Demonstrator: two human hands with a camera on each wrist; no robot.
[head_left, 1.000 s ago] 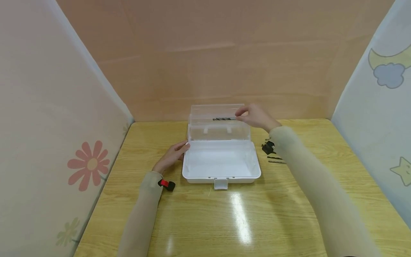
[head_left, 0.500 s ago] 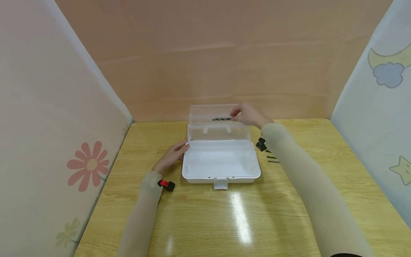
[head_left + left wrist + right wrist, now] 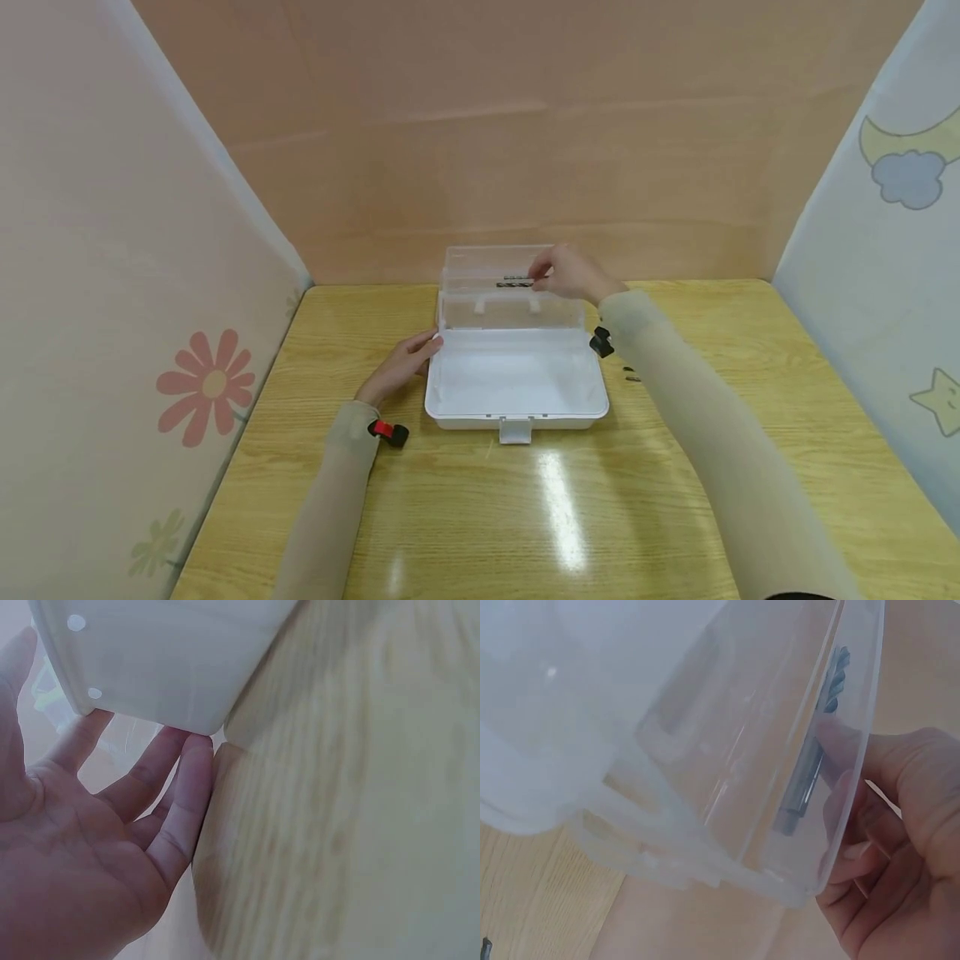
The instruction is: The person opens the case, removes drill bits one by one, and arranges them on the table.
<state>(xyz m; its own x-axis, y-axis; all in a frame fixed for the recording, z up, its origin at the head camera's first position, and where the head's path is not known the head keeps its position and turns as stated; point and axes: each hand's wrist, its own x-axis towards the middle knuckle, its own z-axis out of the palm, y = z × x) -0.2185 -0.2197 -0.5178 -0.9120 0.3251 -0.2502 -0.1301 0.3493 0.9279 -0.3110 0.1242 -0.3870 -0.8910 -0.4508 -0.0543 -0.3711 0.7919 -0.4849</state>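
at the left edge of the box, low in the middle of the head view, the left hand (image 3: 401, 364) lay with straight fingers (image 3: 176, 791) touching the near-left corner of the white case (image 3: 517, 387), holding nothing, only steadying it on the wooden table (image 3: 465, 517). a red and black clip (image 3: 388, 432) sat at that wrist. moving right, the case base stood open with its latch tab (image 3: 516, 430) facing the person, and the clear lid (image 3: 513, 287) rose upright behind it. just above centre of the frame, inside that lid, the drill bit (image 3: 514, 281) lay with its long axis running left to right along the lid's length. the right hand (image 3: 567, 275) was at the bit's right end, thumb and fingers pinched narrowly on the shank; in the wrist view the fingertips (image 3: 838, 750) pressed it through the clear wall, fluted tip pointing away from the palm. so the bit stretched leftward from the grip, and the right hand was far nearer to it than the left. further right, small dark loose bits (image 3: 632, 374) lay on the table just beside the right sleeve (image 3: 675, 392), partly hidden by it.
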